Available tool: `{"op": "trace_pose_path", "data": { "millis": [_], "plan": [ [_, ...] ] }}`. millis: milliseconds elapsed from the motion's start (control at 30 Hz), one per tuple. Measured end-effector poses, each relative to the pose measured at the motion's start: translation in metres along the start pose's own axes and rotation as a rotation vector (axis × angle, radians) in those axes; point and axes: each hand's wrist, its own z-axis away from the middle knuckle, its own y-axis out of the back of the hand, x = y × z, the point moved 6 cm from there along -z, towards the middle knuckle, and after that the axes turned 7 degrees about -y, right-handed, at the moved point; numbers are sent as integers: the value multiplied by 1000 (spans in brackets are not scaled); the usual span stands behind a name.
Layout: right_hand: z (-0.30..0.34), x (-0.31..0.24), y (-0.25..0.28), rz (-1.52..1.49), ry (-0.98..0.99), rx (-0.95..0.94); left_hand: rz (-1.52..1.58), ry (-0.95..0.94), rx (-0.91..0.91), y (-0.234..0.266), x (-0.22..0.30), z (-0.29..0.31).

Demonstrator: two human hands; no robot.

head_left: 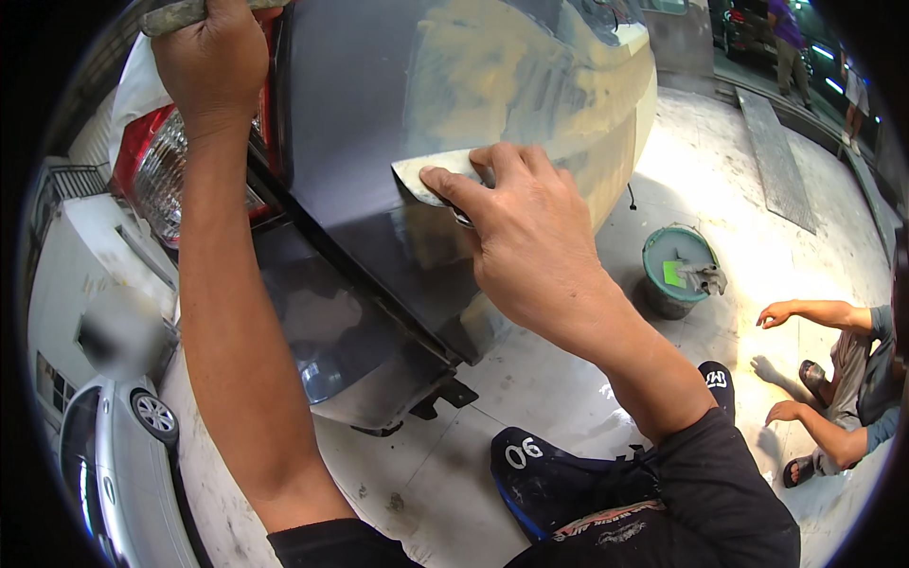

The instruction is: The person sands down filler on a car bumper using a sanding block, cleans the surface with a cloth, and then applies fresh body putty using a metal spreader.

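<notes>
A pale, folded sheet of sandpaper (431, 175) is pressed flat by the right hand (530, 246) against the dark car bumper (379, 104), fingers pointing left; the left hand (213, 62) is closed on a grimy block (175, 14) above, farther away.

Pale concrete floor (568, 379), glaring with light. A green-rimmed bucket (677, 270) stands on it, just right of the dark car body (379, 237). Further right of the bucket, a seated person (843, 379) rests on the floor.

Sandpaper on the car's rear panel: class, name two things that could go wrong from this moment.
The right hand presses the sandpaper near where filler meets the dark paint; it might scuff sound paint. The bucket stands close on the floor and could perhaps be kicked. The left hand grips something overhead.
</notes>
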Motion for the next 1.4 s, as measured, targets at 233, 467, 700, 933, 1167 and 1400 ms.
{"op": "trace_pose_path", "data": {
  "millis": [233,467,700,933,1167,1400],
  "plan": [
    [4,0,12,25,-8,-167,-171,132,93,10,-12,-4],
    [-10,43,43,-229,-133,-97,-120,95,115,3,-5,-4],
    [7,16,20,-86,59,137,-150,99,123,5,-2,-4],
    [-27,16,33,-170,-30,113,-62,181,85,23,-17,-11],
    [-50,84,36,-147,-132,278,-107,61,35,20,-17,-11],
    [-68,83,21,-100,-112,353,-149,40,-28,22,-16,-14]
  ]
}}
